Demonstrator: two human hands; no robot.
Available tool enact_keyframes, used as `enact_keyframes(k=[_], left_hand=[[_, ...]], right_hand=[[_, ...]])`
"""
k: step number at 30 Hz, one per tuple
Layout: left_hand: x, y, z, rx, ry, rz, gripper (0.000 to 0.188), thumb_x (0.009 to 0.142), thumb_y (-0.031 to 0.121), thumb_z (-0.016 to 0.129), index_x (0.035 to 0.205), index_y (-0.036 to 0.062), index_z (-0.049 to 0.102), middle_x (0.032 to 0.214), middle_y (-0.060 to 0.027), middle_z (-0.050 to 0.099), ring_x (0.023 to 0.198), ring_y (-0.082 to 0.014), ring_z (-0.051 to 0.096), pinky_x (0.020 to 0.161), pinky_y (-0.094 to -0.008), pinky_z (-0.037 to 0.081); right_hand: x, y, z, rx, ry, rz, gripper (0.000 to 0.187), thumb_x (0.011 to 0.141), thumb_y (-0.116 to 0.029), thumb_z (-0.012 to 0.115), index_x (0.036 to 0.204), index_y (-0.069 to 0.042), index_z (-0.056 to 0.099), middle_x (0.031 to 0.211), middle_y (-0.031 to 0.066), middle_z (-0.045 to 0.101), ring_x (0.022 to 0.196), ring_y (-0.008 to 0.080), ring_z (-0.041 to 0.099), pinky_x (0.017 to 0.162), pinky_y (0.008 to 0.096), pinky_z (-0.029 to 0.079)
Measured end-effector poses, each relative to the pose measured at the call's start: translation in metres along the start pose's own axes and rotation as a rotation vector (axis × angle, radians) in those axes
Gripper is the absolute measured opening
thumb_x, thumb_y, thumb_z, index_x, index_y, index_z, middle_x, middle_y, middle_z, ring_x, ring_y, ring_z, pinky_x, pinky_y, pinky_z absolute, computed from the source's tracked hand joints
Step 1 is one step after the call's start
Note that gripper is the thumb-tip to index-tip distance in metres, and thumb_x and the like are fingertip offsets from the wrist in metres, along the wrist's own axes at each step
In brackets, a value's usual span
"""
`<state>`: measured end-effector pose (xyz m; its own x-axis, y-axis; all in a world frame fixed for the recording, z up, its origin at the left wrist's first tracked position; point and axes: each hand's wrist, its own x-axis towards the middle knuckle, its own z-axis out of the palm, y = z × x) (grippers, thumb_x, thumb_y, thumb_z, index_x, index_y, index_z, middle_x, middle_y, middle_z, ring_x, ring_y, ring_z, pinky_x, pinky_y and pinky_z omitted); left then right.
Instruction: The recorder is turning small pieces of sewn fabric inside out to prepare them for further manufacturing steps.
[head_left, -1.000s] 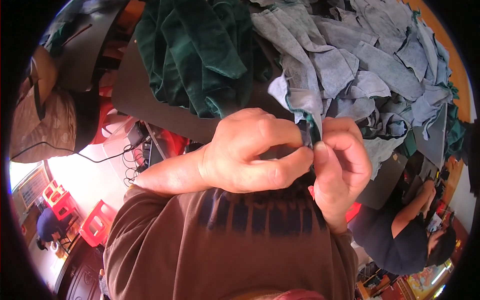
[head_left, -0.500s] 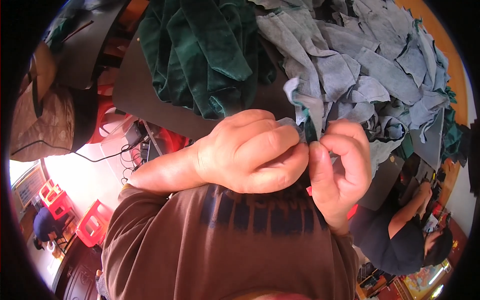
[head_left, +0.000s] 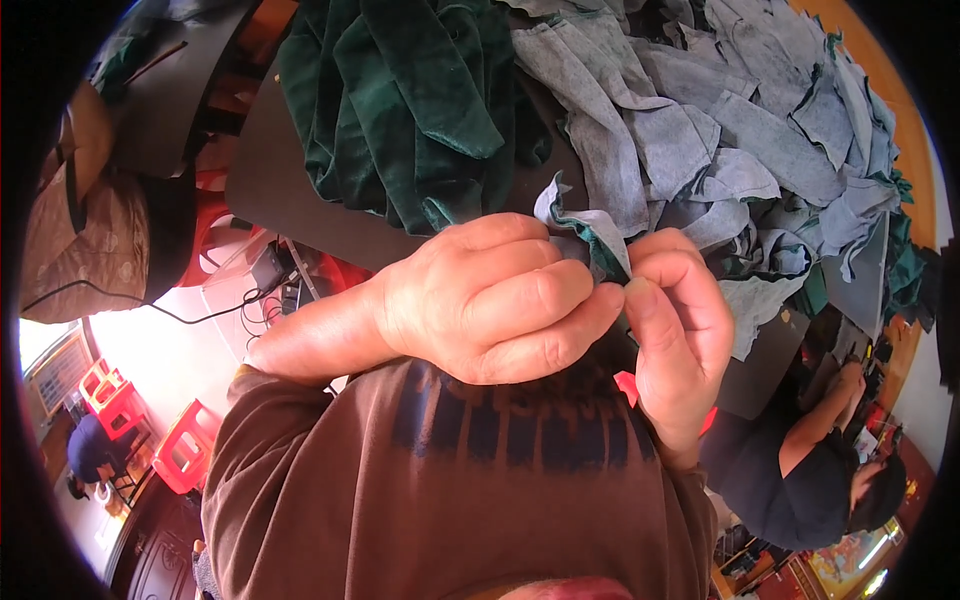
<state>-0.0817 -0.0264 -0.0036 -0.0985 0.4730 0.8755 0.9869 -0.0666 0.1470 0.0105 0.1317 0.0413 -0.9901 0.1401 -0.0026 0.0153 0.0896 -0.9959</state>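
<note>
Both hands are closed on one narrow strip of fabric (head_left: 600, 236), green velvet on one face and grey on the back. My left hand (head_left: 500, 300) has its fingers curled, hiding much of the strip. Thumb and forefinger of my right hand (head_left: 685, 325) pinch its edge close beside the left fingertips. A free end of the strip curls up above the hands. Beyond them on the dark table lies a heap of dark green velvet pieces (head_left: 400, 110). To its right, a large pile of grey-backed pieces (head_left: 770, 150) spreads out.
The dark tabletop (head_left: 270, 170) shows at the left of the green heap. Red plastic stools (head_left: 190, 445) and a black cable (head_left: 215, 315) are at the left. Another person (head_left: 790, 480) in dark clothes is at the lower right; one more (head_left: 100, 445) is at the far left.
The strip's free end has shifted left and down, bending over more. My right hand has moved slightly down, and both hands still grip the strip.
</note>
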Motion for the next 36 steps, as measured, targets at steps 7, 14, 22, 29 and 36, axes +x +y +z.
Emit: enact_keyframes(k=[7, 14, 22, 29, 36], left_hand=[[0.003, -0.002, -0.008, 0.05, -0.124, 0.017, 0.031, 0.056, 0.008, 0.064, 0.086, 0.0015, 0.062, 0.08, -0.007, 0.051, 0.059, -0.0165, 0.052, 0.056, -0.0298, 0.048], [-0.001, 0.002, -0.009, 0.158, -0.311, -0.049, 0.029, 0.057, 0.008, 0.064, 0.084, -0.0003, 0.063, 0.081, -0.008, 0.051, 0.06, -0.0153, 0.052, 0.056, -0.0277, 0.047], [0.0, 0.002, -0.008, 0.182, -0.419, -0.085, 0.029, 0.06, 0.006, 0.063, 0.087, -0.0041, 0.062, 0.083, -0.0073, 0.049, 0.057, -0.0136, 0.048, 0.051, -0.0264, 0.042], [0.005, 0.002, -0.004, 0.164, -0.454, -0.106, 0.024, 0.062, 0.007, 0.062, 0.083, -0.0041, 0.061, 0.077, -0.0057, 0.046, 0.055, -0.0136, 0.045, 0.049, -0.0261, 0.038], [0.007, 0.001, -0.004, 0.136, -0.494, -0.114, 0.013, 0.059, 0.011, 0.062, 0.068, 0.0024, 0.057, 0.072, -0.0036, 0.043, 0.056, -0.014, 0.042, 0.049, -0.027, 0.035]], right_hand=[[0.009, 0.013, 0.005, -0.311, 0.064, -0.332, 0.009, 0.077, -0.001, 0.062, 0.079, -0.001, 0.053, 0.076, 0.0091, 0.051, 0.065, 0.0212, 0.048, 0.06, 0.0286, 0.037], [0.019, 0.027, 0.008, -0.884, 0.231, -0.766, 0.016, 0.066, -0.002, 0.066, 0.076, -0.004, 0.055, 0.074, 0.0071, 0.048, 0.062, 0.0253, 0.048, 0.056, 0.0367, 0.037], [0.022, 0.026, 0.004, -0.765, 0.185, -0.601, 0.017, 0.065, 0.0, 0.065, 0.077, -0.004, 0.054, 0.075, 0.008, 0.051, 0.063, 0.0258, 0.049, 0.057, 0.0358, 0.038], [0.027, 0.028, 0.002, -0.784, 0.192, -0.617, 0.018, 0.065, 0.003, 0.065, 0.076, -0.004, 0.053, 0.072, 0.0082, 0.051, 0.062, 0.0258, 0.049, 0.055, 0.034, 0.038], [0.027, 0.035, 0.001, -0.661, 0.14, -0.526, 0.019, 0.064, 0.005, 0.066, 0.075, -0.003, 0.053, 0.072, 0.0094, 0.051, 0.062, 0.0265, 0.05, 0.055, 0.034, 0.039]])
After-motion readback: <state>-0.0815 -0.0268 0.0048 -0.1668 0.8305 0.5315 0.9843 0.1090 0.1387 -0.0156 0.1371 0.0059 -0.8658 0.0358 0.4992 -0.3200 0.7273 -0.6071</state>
